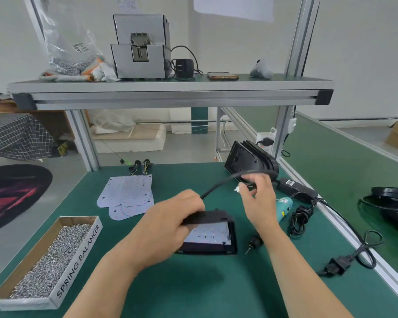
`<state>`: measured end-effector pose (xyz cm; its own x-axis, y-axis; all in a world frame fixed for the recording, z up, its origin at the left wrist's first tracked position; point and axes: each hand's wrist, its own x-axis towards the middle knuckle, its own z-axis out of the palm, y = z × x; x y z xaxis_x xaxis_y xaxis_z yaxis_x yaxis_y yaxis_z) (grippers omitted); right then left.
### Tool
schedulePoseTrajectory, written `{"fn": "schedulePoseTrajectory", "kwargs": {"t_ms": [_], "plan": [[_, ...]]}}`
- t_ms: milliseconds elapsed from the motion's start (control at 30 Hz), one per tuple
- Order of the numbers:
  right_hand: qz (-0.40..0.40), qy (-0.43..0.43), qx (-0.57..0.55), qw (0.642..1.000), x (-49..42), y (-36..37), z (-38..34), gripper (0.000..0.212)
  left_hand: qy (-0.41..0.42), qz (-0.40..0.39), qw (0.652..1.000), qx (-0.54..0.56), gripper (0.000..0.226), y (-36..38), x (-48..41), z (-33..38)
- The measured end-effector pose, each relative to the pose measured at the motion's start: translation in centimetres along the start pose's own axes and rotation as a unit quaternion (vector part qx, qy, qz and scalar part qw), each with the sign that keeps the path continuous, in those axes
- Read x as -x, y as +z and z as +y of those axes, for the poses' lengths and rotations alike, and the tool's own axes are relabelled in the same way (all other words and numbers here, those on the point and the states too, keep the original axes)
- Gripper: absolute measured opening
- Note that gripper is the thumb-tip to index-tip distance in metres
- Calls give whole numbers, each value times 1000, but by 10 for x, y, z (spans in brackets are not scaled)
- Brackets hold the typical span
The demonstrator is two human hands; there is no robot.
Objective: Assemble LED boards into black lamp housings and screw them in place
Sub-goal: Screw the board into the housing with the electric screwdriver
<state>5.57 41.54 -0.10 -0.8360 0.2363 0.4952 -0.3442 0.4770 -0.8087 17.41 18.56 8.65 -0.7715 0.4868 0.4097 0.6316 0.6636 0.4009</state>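
Standing tilted near the middle of the table [193, 283], the lamp housing [231, 232] was gripped by the left hand [170, 216], fingers curled over its top edge. The LED board [207, 235] was seated inside, facing the front edge. The housing's long axis ran left-right. The cable [225, 179] arced from behind the left hand to the right hand [259, 198], where its white plug [237, 189] was pinched, above and rear-right of the housing. The screwdriver [284, 207], toward the right edge, was judged nearer the right hand. The box of screws [78, 255] sat at the front-left corner.
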Motion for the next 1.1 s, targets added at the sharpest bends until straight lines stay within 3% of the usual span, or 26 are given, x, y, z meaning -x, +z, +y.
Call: {"fn": "schedulePoseTrajectory", "kwargs": {"t_ms": [100,133,233,300,367,467,500,567,633,667,733,767,800,867,967,1100], "plan": [[-103,128,-110,980,11,-6,8,9,-18,39,997,59,21,-16,3,-2],[-101,163,-133,972,15,-9,11,9,-22,45,997,64,17,-21,4,-2],[79,242,-102,962,18,-15,19,18,-18,39,998,42,20,-29,6,-3],[109,222,-75,966,8,-19,17,43,-9,29,999,29,25,-32,7,-2],[27,163,-47,985,-8,-19,11,64,2,27,999,26,19,-33,5,0],[-82,112,-38,990,-17,-11,-2,27,-11,78,994,73,9,-28,0,-2],[-98,108,-60,987,-13,-7,-7,28,-35,112,988,100,9,-23,-2,-3],[-129,97,-100,982,4,2,-13,35,-121,182,957,189,10,-12,-6,-7],[-168,79,-172,967,26,10,-18,37,-215,247,888,323,12,2,-12,-14],[-188,90,-241,948,36,13,-21,33,-258,275,846,378,15,8,-14,-18],[-224,154,-405,873,54,15,-28,27,-334,313,773,438,19,19,-18,-28],[-242,184,-457,836,60,15,-30,33,-364,321,750,450,18,24,-19,-33],[-263,201,-466,821,64,12,-34,40,-387,323,734,456,18,30,-19,-36],[-295,189,-378,857,67,7,-35,42,-408,325,719,460,22,43,-17,-41],[-310,134,-153,929,68,3,-35,47,-417,288,716,480,52,58,-15,-39],[-234,159,-105,953,67,-3,-33,51,-443,213,695,525,87,70,-16,-43]]}}
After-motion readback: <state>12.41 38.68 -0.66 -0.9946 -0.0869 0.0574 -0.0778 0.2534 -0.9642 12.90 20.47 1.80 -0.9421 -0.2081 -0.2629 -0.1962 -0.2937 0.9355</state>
